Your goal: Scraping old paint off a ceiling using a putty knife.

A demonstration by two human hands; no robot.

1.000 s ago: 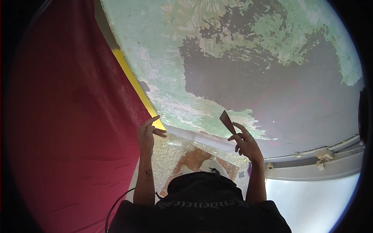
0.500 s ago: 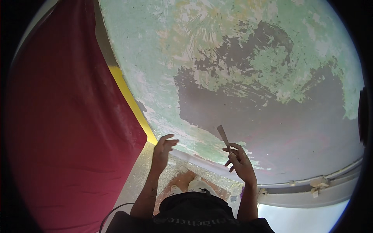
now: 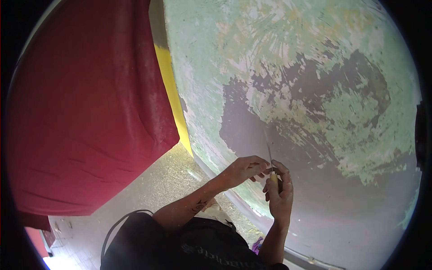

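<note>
My right hand (image 3: 281,193) is closed around the light yellowish handle (image 3: 274,179) of a scraper. Its narrow metal blade (image 3: 270,152) points up and away, and shows nearly edge-on. My left hand (image 3: 246,171) has come in from the left, fingers bent together, their tips at the base of the blade beside my right fingers. Part of that contact is hidden. Both hands are in front of a wall (image 3: 324,166) with peeling pale green paint and large bare grey patches.
A dark red cloth (image 3: 90,112) hangs along the left, next to a yellow strip (image 3: 170,85) at the wall's edge. Paint flakes litter the floor (image 3: 168,180) below. A purple item (image 3: 257,245) lies low near my right forearm. A dark cable (image 3: 110,231) curves beside my left shoulder.
My left hand has moved right, from open and apart to the scraper's blade. The scraper has turned more upright in my right hand. My view has shifted, so the wall and cloth appear differently placed.
</note>
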